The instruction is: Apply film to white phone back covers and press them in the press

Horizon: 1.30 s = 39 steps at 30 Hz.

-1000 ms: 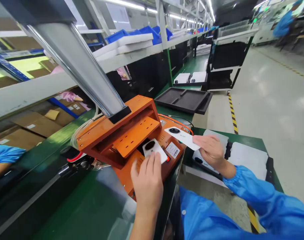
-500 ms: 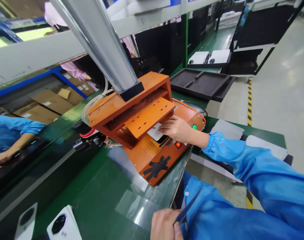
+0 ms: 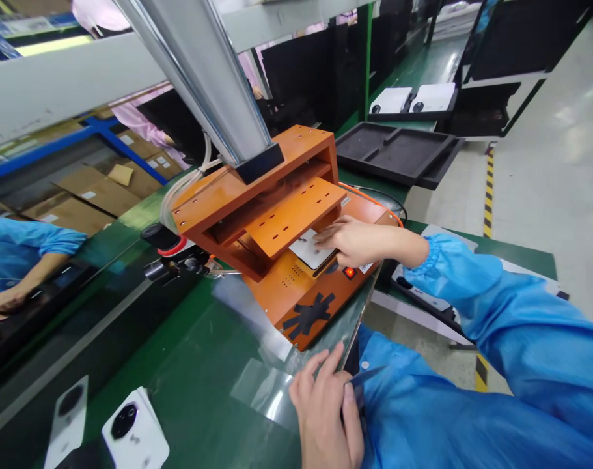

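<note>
An orange press machine (image 3: 257, 202) stands on the green bench, its wide plate (image 3: 296, 215) raised above the bed. Below that plate a white phone-shaped panel (image 3: 306, 251) with rounded corners lies at the bed. The fingers of my right hand (image 3: 357, 242) stretch over the panel and touch its right part, hiding some of it. My left hand (image 3: 325, 404) is near the bench's front edge, left of the press's lower corner. Between its thumb and fingers is a thin dark flat piece (image 3: 367, 376); its kind is unclear.
White phone-shaped panels with black camera circles (image 3: 135, 430) lie at lower left. Clear film (image 3: 262, 391) rests on the bench. Black trays (image 3: 398, 153) sit behind the press. A co-worker's blue sleeve (image 3: 27, 244) is at left. A cylinder (image 3: 198, 78) rises from the press.
My right hand's fingers have spread from a grip at the panel's edge to lie over it. My left hand has risen slightly, with its fingers extended more. The view has shifted slightly.
</note>
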{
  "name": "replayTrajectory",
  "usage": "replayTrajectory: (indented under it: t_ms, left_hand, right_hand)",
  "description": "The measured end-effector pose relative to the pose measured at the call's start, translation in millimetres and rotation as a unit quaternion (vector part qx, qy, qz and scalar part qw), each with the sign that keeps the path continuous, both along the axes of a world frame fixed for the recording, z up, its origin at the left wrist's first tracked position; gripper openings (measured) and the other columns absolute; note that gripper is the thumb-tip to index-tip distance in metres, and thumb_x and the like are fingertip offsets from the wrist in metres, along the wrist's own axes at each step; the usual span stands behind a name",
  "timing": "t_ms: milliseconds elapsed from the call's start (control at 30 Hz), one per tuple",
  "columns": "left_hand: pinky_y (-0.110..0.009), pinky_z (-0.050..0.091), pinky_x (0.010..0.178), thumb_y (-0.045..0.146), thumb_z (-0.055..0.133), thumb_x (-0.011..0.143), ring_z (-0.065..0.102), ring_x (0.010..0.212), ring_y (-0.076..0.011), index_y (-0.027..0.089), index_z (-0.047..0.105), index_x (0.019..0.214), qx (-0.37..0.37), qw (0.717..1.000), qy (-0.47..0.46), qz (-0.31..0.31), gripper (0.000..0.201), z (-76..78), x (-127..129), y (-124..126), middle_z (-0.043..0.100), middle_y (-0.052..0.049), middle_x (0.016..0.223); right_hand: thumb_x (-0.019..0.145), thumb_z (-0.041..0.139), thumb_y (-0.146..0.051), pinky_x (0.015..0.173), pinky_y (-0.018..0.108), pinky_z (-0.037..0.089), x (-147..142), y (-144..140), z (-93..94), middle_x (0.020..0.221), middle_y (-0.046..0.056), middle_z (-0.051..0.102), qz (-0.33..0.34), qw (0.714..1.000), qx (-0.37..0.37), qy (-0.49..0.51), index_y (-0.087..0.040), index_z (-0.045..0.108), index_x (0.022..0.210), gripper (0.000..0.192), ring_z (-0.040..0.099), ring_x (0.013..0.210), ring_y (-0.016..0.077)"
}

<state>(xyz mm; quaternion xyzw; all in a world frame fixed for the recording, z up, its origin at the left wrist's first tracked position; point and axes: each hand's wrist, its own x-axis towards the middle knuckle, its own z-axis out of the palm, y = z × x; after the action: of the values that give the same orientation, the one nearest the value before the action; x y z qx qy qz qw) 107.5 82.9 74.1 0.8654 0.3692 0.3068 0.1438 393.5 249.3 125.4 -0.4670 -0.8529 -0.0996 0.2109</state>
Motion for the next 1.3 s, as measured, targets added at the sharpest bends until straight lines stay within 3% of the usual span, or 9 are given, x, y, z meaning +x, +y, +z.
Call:
replayTrajectory:
  t_ms: [200,333,467,700,867,967,1067,1167,1300]
  left_hand:
    - [-0.051,0.031,0.101,0.017,0.046,0.095,0.042,0.143,-0.0337,0.023,0.062,0.083,0.057,0.994,0.083,0.044,0.021,0.9,11.7,18.7,0.054,-0.005,0.152]
    - [-0.053,0.032,0.099,0.020,0.050,0.093,0.044,0.142,-0.0363,0.022,0.060,0.082,0.105,0.987,0.102,0.061,0.015,-11.0,15.5,28.3,0.056,-0.009,0.150]
    - [-0.054,0.032,0.100,0.020,0.053,0.092,0.043,0.143,-0.0373,0.022,0.057,0.082,0.131,0.984,0.107,0.059,0.011,-21.5,16.1,30.9,0.055,-0.011,0.151]
    - [-0.052,0.034,0.098,0.021,0.052,0.093,0.046,0.140,-0.0346,0.022,0.057,0.080,0.140,0.983,0.097,0.068,0.014,-22.1,18.3,35.2,0.056,-0.011,0.150]
    - [-0.042,0.036,0.082,0.021,0.051,0.093,0.061,0.124,-0.0296,0.023,0.063,0.083,0.170,0.983,0.046,0.045,0.016,-3.3,20.4,17.3,0.069,-0.008,0.134]
    - [-0.037,0.035,0.073,0.018,0.049,0.094,0.070,0.102,-0.0223,0.023,0.072,0.105,0.224,0.975,-0.016,-0.001,0.026,2.1,28.0,-3.8,0.079,-0.005,0.111]
    - [-0.035,0.037,0.075,0.012,0.050,0.095,0.070,0.102,-0.0194,0.021,0.072,0.120,0.222,0.969,-0.032,-0.098,0.034,-8.2,46.7,-19.8,0.079,-0.003,0.110]
    - [-0.037,0.038,0.087,0.014,0.045,0.099,0.066,0.115,-0.0198,0.021,0.070,0.124,0.180,0.956,-0.035,-0.229,0.035,-30.7,72.6,-30.0,0.075,-0.003,0.123]
    - [-0.043,0.038,0.099,0.031,0.046,0.103,0.059,0.127,-0.0250,0.022,0.066,0.130,0.118,0.942,0.013,-0.314,0.034,-56.8,91.5,-36.2,0.068,-0.003,0.137]
  right_hand:
    - [0.085,0.045,-0.006,0.106,0.046,0.037,11.5,-44.8,-27.6,0.143,0.011,0.058,-0.083,0.990,0.035,0.109,-0.020,0.062,0.136,0.055,0.052,0.131,0.0274]
    - [0.084,0.041,-0.004,0.093,0.045,0.046,36.6,-97.8,-76.5,0.113,0.011,0.063,-0.287,0.914,0.135,0.252,-0.024,0.063,0.134,0.058,0.058,0.107,0.0262]
    - [0.085,0.040,-0.003,0.085,0.043,0.046,52.1,-123.7,-106.7,0.105,0.010,0.061,-0.312,0.922,0.123,0.194,-0.026,0.061,0.138,0.061,0.056,0.099,0.0254]
    - [0.090,0.039,-0.003,0.081,0.041,0.046,56.9,-114.6,-111.0,0.104,0.011,0.062,-0.308,0.937,0.102,0.132,-0.022,0.059,0.140,0.057,0.054,0.094,0.0241]
    - [0.098,0.047,-0.024,0.080,0.037,0.050,58.0,-140.7,-93.3,0.102,0.011,0.065,-0.277,0.925,0.015,0.261,-0.017,0.065,0.125,0.033,0.058,0.089,0.0210]
    - [0.101,0.044,-0.055,0.060,0.028,0.047,62.2,-185.6,-84.2,0.068,0.003,0.060,-0.260,0.855,-0.238,0.380,-0.014,0.069,0.084,0.051,0.053,0.060,0.0136]
    - [0.096,0.023,-0.079,0.051,0.024,0.043,51.3,-237.6,-90.2,0.062,0.006,0.062,-0.164,0.658,-0.544,0.495,-0.012,0.069,0.079,0.083,0.056,0.052,0.0126]
    - [0.090,0.037,-0.083,0.063,0.026,0.053,20.1,-276.1,-114.1,0.094,0.012,0.073,-0.114,0.519,-0.552,0.643,-0.012,0.067,0.113,0.081,0.068,0.072,0.0155]
    - [0.096,0.053,-0.062,0.079,0.031,0.056,14.7,-300.9,-145.9,0.114,0.014,0.072,-0.277,0.640,-0.445,0.562,-0.011,0.060,0.128,0.060,0.071,0.094,0.0204]
